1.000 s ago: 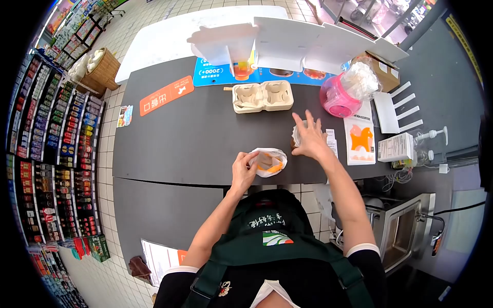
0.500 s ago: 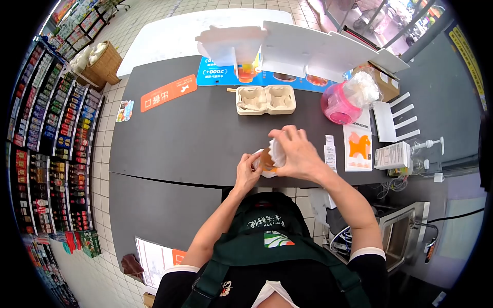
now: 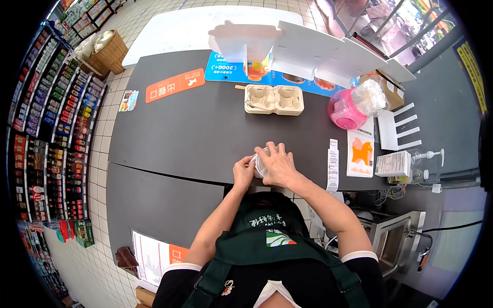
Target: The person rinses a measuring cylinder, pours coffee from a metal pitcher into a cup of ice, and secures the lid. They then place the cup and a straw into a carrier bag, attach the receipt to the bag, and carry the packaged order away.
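L hand & R hand meet at near edge of dark table, approx. mid, just ahead of person's green apron. Btwn them, touching both: white bundle, cup and/or bag; can't tell which part shows, hands cover much of it. L fingers bent, tips pinching bundle's L side. R fingers spread over its top & R side, palm down.

Ahead of hands, well apart: pulp carrier, 2 hollows side by side. R of hands: paper slips nr edge, then flat white bag w/ orange horse print. Behind that, pink tub w/ clear plastic on top. Far R, white box beside pump bottle. Far L on table, orange sign; blue sheet along back, white panels upright there.
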`<state>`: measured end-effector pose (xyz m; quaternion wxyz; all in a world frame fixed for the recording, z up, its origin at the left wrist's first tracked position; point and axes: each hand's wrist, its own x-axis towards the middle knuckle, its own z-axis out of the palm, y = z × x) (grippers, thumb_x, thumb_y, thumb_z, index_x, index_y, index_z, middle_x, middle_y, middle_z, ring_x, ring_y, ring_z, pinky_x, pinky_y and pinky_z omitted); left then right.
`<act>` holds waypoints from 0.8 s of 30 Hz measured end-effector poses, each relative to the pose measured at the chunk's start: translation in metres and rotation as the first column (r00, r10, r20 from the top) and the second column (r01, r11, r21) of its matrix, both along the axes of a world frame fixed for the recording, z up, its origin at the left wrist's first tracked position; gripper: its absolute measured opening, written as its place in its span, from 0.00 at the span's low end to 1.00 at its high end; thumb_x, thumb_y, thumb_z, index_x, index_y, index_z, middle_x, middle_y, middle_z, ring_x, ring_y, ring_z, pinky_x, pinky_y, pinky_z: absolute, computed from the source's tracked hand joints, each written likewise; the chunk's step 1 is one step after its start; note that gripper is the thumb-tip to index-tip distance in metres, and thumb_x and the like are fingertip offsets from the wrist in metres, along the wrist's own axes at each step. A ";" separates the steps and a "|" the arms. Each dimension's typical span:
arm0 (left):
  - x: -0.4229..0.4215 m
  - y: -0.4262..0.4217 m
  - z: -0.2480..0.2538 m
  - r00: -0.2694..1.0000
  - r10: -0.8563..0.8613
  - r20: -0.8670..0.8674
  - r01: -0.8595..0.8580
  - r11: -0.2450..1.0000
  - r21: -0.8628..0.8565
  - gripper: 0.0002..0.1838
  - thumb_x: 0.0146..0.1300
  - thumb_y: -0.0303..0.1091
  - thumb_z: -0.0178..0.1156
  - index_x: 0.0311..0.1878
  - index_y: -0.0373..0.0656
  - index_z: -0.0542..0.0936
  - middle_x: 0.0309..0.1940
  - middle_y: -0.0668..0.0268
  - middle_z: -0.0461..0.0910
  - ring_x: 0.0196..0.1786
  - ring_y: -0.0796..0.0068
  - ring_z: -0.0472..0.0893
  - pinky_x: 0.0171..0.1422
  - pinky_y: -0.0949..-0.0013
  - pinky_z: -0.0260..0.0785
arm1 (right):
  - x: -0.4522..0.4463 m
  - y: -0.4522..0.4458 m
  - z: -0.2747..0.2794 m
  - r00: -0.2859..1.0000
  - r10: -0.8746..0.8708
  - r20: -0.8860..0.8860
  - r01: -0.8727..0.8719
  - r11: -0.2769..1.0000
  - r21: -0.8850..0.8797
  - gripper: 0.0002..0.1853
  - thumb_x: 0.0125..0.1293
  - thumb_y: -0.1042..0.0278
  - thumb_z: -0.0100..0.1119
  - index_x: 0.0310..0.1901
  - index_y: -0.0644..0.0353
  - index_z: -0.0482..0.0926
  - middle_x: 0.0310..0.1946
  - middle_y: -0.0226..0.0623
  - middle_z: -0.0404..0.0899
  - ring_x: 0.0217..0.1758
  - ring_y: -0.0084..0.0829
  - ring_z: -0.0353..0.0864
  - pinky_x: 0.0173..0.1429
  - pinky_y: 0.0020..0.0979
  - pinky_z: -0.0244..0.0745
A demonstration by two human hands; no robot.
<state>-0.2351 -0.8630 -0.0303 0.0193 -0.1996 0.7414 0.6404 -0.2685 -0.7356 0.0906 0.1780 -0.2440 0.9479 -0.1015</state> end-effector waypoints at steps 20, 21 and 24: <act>-0.026 -0.010 0.032 0.993 -0.030 -0.110 0.045 0.989 0.139 0.12 0.58 0.32 0.60 0.41 0.33 0.82 0.28 0.71 0.77 0.29 0.82 0.75 0.30 0.74 0.68 | -0.002 0.023 -0.002 0.999 -0.006 0.048 0.020 0.952 -0.304 0.63 0.31 0.55 0.77 0.71 0.57 0.47 0.68 0.51 0.51 0.67 0.54 0.55 0.60 0.52 0.66; -0.026 -0.011 0.039 0.990 -0.084 -0.112 0.087 0.996 0.026 0.12 0.57 0.32 0.60 0.41 0.34 0.83 0.25 0.72 0.76 0.29 0.83 0.75 0.29 0.74 0.68 | 0.000 0.028 -0.001 0.997 -0.028 0.075 0.048 0.960 -0.276 0.64 0.32 0.54 0.76 0.70 0.61 0.46 0.69 0.52 0.49 0.69 0.55 0.53 0.63 0.51 0.64; -0.035 -0.013 0.071 0.976 -0.208 -0.066 0.192 0.962 -0.195 0.12 0.54 0.32 0.62 0.39 0.37 0.84 0.21 0.70 0.76 0.26 0.81 0.76 0.30 0.72 0.69 | 0.007 0.030 -0.010 0.996 -0.061 0.058 0.074 0.962 -0.264 0.63 0.34 0.53 0.76 0.69 0.68 0.46 0.69 0.54 0.48 0.71 0.56 0.51 0.68 0.48 0.61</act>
